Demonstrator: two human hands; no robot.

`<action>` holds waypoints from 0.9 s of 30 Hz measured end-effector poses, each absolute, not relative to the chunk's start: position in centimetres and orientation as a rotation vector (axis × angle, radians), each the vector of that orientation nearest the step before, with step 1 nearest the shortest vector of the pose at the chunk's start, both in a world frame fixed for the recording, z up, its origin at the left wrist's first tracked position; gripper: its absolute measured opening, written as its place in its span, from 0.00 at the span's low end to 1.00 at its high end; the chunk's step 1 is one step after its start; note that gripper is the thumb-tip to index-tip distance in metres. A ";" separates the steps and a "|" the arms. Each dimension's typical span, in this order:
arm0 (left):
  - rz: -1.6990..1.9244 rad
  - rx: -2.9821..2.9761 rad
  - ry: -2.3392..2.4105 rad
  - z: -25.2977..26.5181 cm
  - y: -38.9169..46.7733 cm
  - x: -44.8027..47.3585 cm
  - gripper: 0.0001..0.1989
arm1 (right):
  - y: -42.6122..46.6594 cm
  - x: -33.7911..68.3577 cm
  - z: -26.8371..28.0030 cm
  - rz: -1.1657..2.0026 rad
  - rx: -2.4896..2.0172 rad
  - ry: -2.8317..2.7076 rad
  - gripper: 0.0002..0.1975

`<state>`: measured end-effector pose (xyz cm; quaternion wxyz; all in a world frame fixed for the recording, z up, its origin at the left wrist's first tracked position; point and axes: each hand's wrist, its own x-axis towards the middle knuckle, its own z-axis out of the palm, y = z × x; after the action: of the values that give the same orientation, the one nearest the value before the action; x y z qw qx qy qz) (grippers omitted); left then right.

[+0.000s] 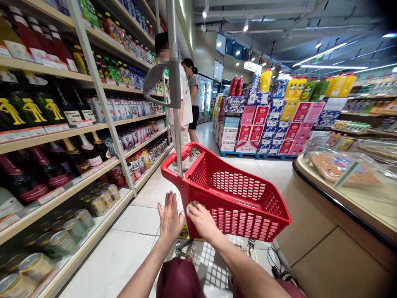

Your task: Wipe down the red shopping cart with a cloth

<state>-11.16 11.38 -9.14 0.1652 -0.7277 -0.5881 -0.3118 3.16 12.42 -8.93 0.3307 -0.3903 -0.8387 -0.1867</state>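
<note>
The fingers of the right hand (202, 219) are curled over a small pale-and-brown wad (192, 205), by which the near side of the red basket (237, 203) is met; what the wad is made of cannot be told; the fingers of the left hand (170, 223) are stretched nearly straight, with the thumb spread wide, and are seen just beside the basket's left end. The basket is placed ahead of the knees, clad in maroon trousers (180, 277), with its perforated walls slanted toward the right; by its left end a grey pole (177, 140) is raised, on which a looped grip (173, 82) is fixed. Farther out, the left is lined with shelves (105, 118) of bottles and cans; two people (186, 95) are seen beyond the pole; boxes (259, 124) are stacked ahead, topped with bottles; the right is bounded by a counter (331, 244).
</note>
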 end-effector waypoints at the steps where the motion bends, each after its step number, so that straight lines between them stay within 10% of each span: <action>1: -0.891 -2.080 -1.664 -9.2 11.4 -11.1 0.38 | 12.0 3.9 -9.2 -0.489 -1.021 -2.178 0.14; 27: -0.659 -2.586 -1.108 -9.9 10.0 3.0 0.34 | 5.7 21.8 -14.0 -0.557 -1.342 -1.922 0.18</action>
<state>2.99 10.03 -9.86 0.1259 -0.8878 -0.3804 -0.2263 21.83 5.73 -14.04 0.3581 -0.5200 -0.7448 -0.2160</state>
